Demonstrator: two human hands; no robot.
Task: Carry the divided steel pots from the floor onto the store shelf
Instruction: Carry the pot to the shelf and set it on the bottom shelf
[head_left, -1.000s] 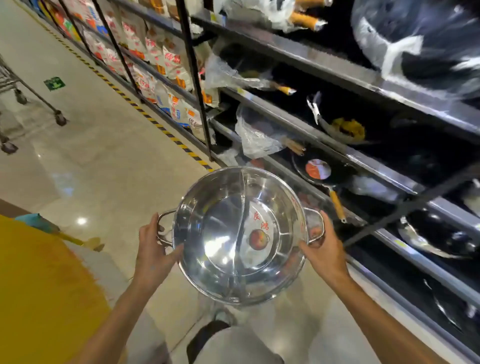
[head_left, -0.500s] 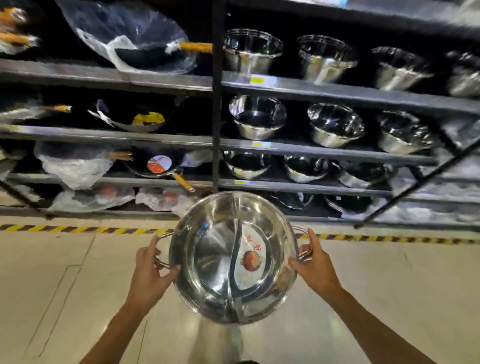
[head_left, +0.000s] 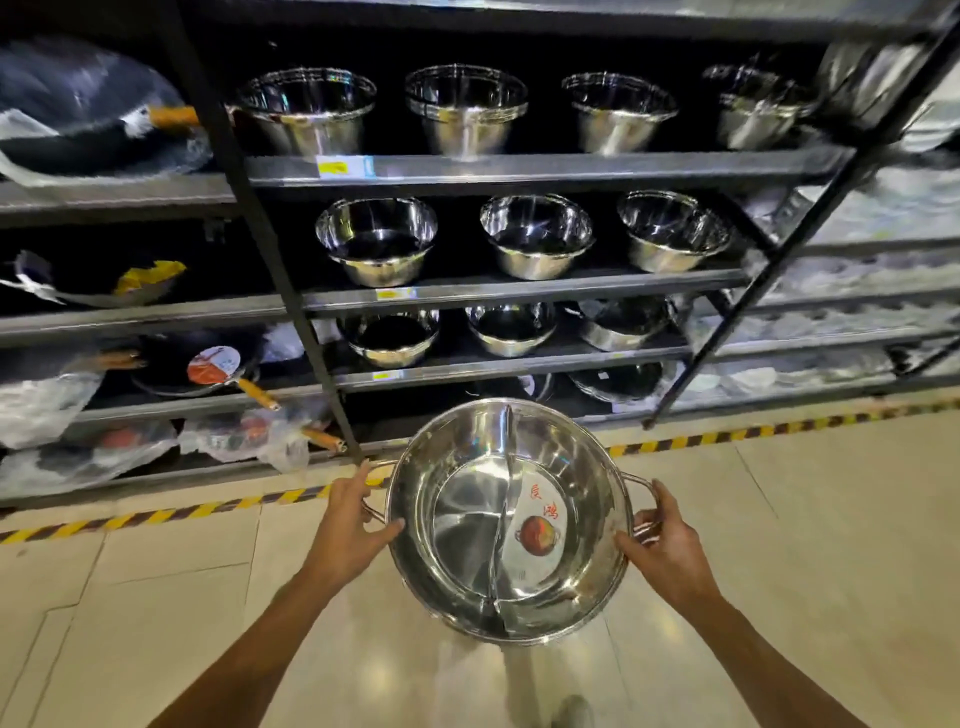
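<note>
I hold a shiny divided steel pot (head_left: 467, 540) in front of me, above the floor. A curved wall splits its inside in two, and a round label with red characters lies in the right half. My left hand (head_left: 345, 525) grips the left wire handle, and my right hand (head_left: 662, 545) grips the right one. The dark metal store shelf (head_left: 519, 169) stands just beyond the pot, its tiers lined with steel bowls (head_left: 537, 234). The lowest tier, right behind the pot's far rim, is dark and partly hidden.
Left of a black upright post (head_left: 260, 228), the shelves hold woks and pans in plastic wrap (head_left: 218, 364). A yellow-black striped line (head_left: 156, 514) runs along the shelf's foot on the glossy tiled floor. White wrapped goods fill the right bay (head_left: 857, 291).
My view has swung from looking down the aisle to facing the shelf head-on and has shifted right along it. Both hands keep the same grip on the pot.
</note>
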